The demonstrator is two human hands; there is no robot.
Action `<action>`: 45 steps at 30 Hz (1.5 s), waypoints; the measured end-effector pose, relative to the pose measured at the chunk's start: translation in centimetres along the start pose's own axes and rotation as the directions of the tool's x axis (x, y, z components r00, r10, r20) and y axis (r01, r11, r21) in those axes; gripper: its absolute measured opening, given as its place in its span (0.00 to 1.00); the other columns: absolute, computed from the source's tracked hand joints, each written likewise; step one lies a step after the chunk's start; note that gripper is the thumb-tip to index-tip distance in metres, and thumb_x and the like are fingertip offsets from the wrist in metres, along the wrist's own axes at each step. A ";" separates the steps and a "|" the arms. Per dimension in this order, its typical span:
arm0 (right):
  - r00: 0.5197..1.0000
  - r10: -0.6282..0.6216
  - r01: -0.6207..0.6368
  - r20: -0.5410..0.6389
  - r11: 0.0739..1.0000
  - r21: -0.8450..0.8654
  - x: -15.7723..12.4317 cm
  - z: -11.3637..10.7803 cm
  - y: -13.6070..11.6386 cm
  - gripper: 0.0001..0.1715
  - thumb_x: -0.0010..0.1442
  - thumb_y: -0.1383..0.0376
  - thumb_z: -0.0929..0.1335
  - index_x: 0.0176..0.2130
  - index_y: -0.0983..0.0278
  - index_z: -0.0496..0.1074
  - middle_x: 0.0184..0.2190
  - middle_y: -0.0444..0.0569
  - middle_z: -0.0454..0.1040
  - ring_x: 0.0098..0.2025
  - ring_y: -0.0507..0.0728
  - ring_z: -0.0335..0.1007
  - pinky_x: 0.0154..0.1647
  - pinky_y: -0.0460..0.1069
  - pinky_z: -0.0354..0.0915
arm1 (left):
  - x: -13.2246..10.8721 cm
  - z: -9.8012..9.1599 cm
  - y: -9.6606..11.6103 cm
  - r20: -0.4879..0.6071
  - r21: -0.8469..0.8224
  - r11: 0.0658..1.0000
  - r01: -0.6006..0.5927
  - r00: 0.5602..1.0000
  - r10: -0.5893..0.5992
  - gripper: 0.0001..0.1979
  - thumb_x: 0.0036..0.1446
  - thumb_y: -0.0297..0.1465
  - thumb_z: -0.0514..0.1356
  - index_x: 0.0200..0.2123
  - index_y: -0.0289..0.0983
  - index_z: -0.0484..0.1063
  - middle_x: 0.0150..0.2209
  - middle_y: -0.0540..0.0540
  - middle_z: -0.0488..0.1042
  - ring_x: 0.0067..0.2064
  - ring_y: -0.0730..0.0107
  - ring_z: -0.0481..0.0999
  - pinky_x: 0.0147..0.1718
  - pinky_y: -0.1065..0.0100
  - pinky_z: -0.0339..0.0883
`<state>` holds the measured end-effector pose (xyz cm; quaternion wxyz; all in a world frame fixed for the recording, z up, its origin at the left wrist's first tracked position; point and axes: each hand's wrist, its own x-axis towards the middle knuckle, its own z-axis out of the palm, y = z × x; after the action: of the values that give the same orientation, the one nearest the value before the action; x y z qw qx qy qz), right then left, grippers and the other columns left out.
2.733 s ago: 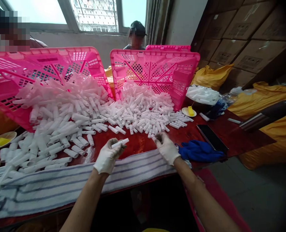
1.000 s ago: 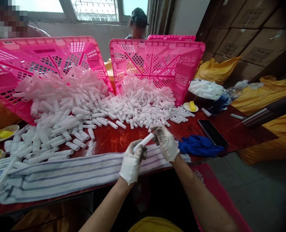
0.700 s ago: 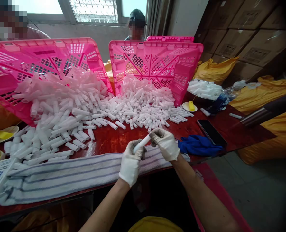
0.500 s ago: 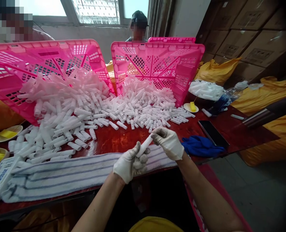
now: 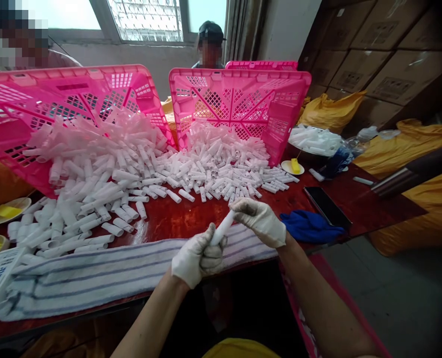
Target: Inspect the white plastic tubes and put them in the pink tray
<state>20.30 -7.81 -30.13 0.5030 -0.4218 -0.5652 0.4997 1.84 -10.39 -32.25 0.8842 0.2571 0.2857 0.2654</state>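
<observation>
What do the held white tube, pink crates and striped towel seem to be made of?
White tube: probably plastic, matte to satin, going by its smooth, even wall; coated paper not ruled out.
Pink crates: most likely molded plastic, semi-gloss; ribbed lattice, pale sheen along the rims.
Striped towel: looks like terry fabric, matte; fuzzy surface, soft folds. Fiber can't be told.

Just right of the right grip (image 5: 261, 222) we see a bunched blue cloth (image 5: 312, 227), and just behind it a phone (image 5: 327, 206) lying on the red counter (image 5: 172, 221). A striped towel (image 5: 94, 278) stretches well left of the left grip (image 5: 199, 254). Far beyond both, we make out a window (image 5: 146, 20) and a person (image 5: 210, 52) in a dark cap (image 5: 211, 32); cardboard boxes (image 5: 396, 77) are stacked off to the right.
</observation>
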 end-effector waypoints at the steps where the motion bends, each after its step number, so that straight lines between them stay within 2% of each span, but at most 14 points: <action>1: 0.999 0.034 -0.034 -0.033 0.999 0.010 0.0 0.0 0.3 0.17 0.46 0.56 0.73 0.32 0.65 0.72 0.29 0.46 0.70 0.30 0.51 0.64 0.30 0.47 0.62 | 0.2 0.2 -0.2 -0.064 0.087 0.993 -0.085 0.994 0.091 0.23 0.55 0.50 0.53 0.31 0.33 0.65 0.17 0.59 0.44 0.16 0.84 0.38 0.15 0.76 0.36; 8: 0.988 0.050 -0.052 -0.148 0.999 -0.008 0.1 1.3 0.6 0.19 0.47 0.53 0.72 0.27 0.66 0.69 0.20 0.41 0.64 0.22 0.47 0.55 0.22 0.44 0.54 | 1.2 1.3 -2.1 -0.200 0.916 0.369 -0.161 0.613 0.764 0.14 0.54 0.43 0.58 0.32 0.37 0.71 0.23 0.49 0.65 0.24 0.72 0.62 0.26 0.71 0.54; 11: 0.982 0.036 -0.045 -0.184 0.998 -0.045 0.1 1.9 -0.3 0.20 0.48 0.52 0.70 0.25 0.66 0.68 0.18 0.41 0.62 0.21 0.47 0.53 0.20 0.44 0.52 | 1.3 1.5 -2.4 -0.232 0.937 0.321 -0.142 0.435 0.870 0.14 0.49 0.43 0.62 0.33 0.38 0.72 0.25 0.47 0.66 0.26 0.70 0.63 0.28 0.70 0.54; 13: 0.977 0.028 -0.042 -0.210 0.997 -0.063 0.0 2.0 -0.7 0.21 0.48 0.51 0.70 0.24 0.66 0.67 0.18 0.41 0.61 0.20 0.47 0.51 0.19 0.44 0.51 | 1.2 1.5 -2.2 -0.316 0.835 0.500 -0.231 0.543 0.778 0.16 0.48 0.45 0.62 0.30 0.37 0.70 0.22 0.49 0.63 0.23 0.73 0.60 0.24 0.71 0.53; 16: 0.982 0.002 -0.019 -0.190 0.996 -0.090 -0.4 1.8 -1.2 0.20 0.48 0.51 0.70 0.25 0.65 0.67 0.18 0.41 0.60 0.20 0.47 0.51 0.19 0.44 0.50 | 0.5 1.1 -1.3 -0.206 0.362 0.910 -0.203 0.934 0.291 0.22 0.51 0.51 0.56 0.26 0.37 0.65 0.15 0.57 0.49 0.15 0.81 0.45 0.16 0.74 0.45; 18: 0.991 -0.031 0.020 -0.130 0.996 -0.084 -0.5 1.6 -1.3 0.18 0.48 0.52 0.71 0.26 0.65 0.68 0.20 0.42 0.63 0.22 0.47 0.54 0.20 0.44 0.52 | 0.1 0.8 -0.6 0.034 0.109 0.994 -0.002 0.999 -0.001 0.24 0.52 0.54 0.52 0.25 0.37 0.63 0.15 0.61 0.40 0.14 0.83 0.36 0.13 0.75 0.41; 22: 0.988 -0.011 0.001 -0.152 0.998 -0.062 0.0 1.3 -0.8 0.19 0.48 0.52 0.70 0.26 0.66 0.69 0.21 0.42 0.64 0.22 0.48 0.55 0.21 0.44 0.53 | 0.1 1.1 -0.2 -0.107 0.311 0.935 -0.170 0.972 0.212 0.23 0.51 0.51 0.56 0.32 0.35 0.68 0.17 0.56 0.53 0.16 0.80 0.51 0.17 0.74 0.50; 26: 0.955 0.020 -0.051 -0.296 0.994 -0.098 0.6 1.3 -0.1 0.22 0.47 0.49 0.70 0.27 0.66 0.68 0.18 0.42 0.62 0.21 0.48 0.53 0.19 0.44 0.51 | 0.7 1.8 -0.7 -0.297 0.759 0.575 -0.306 0.623 0.724 0.20 0.44 0.40 0.66 0.40 0.38 0.70 0.34 0.46 0.70 0.35 0.69 0.67 0.30 0.72 0.60; 30: 0.975 -0.019 -0.001 -0.222 0.996 -0.090 0.2 1.0 -0.6 0.20 0.46 0.51 0.71 0.27 0.65 0.69 0.22 0.43 0.65 0.23 0.49 0.56 0.22 0.45 0.55 | 0.2 1.2 -0.2 -0.177 0.368 0.904 -0.215 0.939 0.296 0.20 0.53 0.48 0.56 0.32 0.34 0.68 0.20 0.53 0.56 0.19 0.81 0.52 0.18 0.75 0.48; 32: 0.985 -0.028 0.016 -0.172 0.997 -0.072 0.0 0.8 -1.0 0.19 0.46 0.52 0.72 0.27 0.65 0.69 0.23 0.44 0.65 0.23 0.48 0.56 0.22 0.45 0.55 | -0.3 0.8 0.3 0.021 0.103 0.994 -0.026 1.000 0.024 0.22 0.54 0.49 0.54 0.30 0.33 0.66 0.18 0.58 0.45 0.16 0.84 0.40 0.16 0.76 0.41; 35: 0.989 -0.015 0.007 -0.148 0.999 -0.053 0.0 0.9 -1.2 0.19 0.45 0.52 0.72 0.27 0.64 0.70 0.24 0.44 0.65 0.23 0.48 0.56 0.21 0.44 0.55 | -0.6 1.1 0.6 0.105 -0.004 0.997 0.083 0.991 -0.082 0.21 0.54 0.48 0.54 0.31 0.34 0.65 0.18 0.60 0.40 0.16 0.85 0.36 0.15 0.76 0.40; 38: 0.986 0.010 -0.015 -0.169 1.000 -0.027 0.3 1.3 -0.8 0.19 0.46 0.52 0.72 0.27 0.65 0.69 0.21 0.42 0.63 0.21 0.48 0.53 0.21 0.44 0.54 | -0.1 2.2 0.0 -0.156 0.233 0.968 -0.098 0.978 0.136 0.22 0.53 0.50 0.54 0.30 0.35 0.66 0.17 0.58 0.45 0.16 0.82 0.41 0.15 0.75 0.42; 42: 0.982 0.038 -0.029 -0.187 0.998 0.051 0.1 1.4 -0.1 0.18 0.48 0.52 0.71 0.27 0.65 0.69 0.20 0.41 0.62 0.22 0.48 0.54 0.22 0.44 0.55 | 0.7 3.1 -0.9 -0.360 0.645 0.707 -0.291 0.700 0.617 0.16 0.49 0.45 0.61 0.30 0.37 0.69 0.23 0.50 0.62 0.23 0.76 0.59 0.21 0.74 0.50; 45: 0.988 -0.010 0.012 -0.156 1.000 0.010 -0.4 1.1 0.1 0.17 0.52 0.53 0.69 0.29 0.65 0.70 0.25 0.44 0.65 0.27 0.50 0.60 0.28 0.45 0.60 | 0.9 2.9 -1.1 -0.323 0.731 0.625 -0.275 0.667 0.671 0.16 0.51 0.45 0.59 0.26 0.37 0.70 0.22 0.49 0.64 0.23 0.74 0.60 0.21 0.73 0.52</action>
<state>19.31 -8.34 -30.30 0.5507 -0.4535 -0.5238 0.4655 4.67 -11.46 -31.21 0.5075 0.5125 0.5235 0.4536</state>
